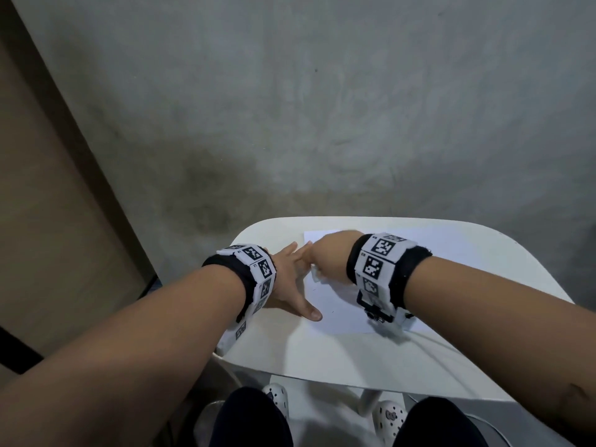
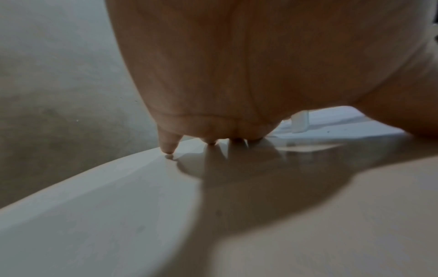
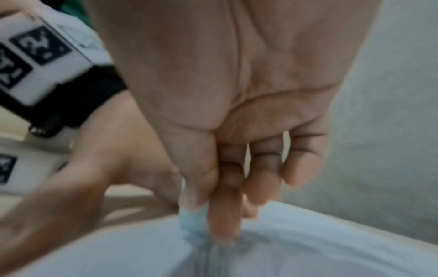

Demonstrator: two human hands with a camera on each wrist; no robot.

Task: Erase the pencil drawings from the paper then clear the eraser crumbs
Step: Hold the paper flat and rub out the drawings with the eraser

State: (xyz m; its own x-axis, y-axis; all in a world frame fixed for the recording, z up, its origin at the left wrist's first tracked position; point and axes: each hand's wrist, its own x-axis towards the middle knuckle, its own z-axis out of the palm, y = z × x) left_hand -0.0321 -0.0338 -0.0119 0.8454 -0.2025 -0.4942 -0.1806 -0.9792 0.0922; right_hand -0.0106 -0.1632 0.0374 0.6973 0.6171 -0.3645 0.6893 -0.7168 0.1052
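A white sheet of paper (image 1: 345,312) lies on a small white table (image 1: 322,356). My left hand (image 1: 292,275) lies flat with spread fingers along the sheet's left edge; its thumb rests on the paper. My right hand (image 1: 329,256) pinches a white eraser (image 1: 317,275) between thumb and fingers and presses it onto the sheet close to the left hand. The right wrist view is blurred and shows the eraser (image 3: 192,224) tip down on the paper (image 3: 308,243). The left wrist view shows my flat palm (image 2: 213,75) and the eraser (image 2: 300,121) beyond it. A few dark specks (image 1: 332,311) dot the sheet.
The table has rounded corners, and its far left corner (image 1: 254,230) lies close to my left fingers. Grey concrete floor (image 1: 322,108) surrounds it, with a brown panel (image 1: 48,204) at left. A white cable (image 1: 445,353) crosses the near right tabletop. White clogs (image 1: 388,417) show beneath.
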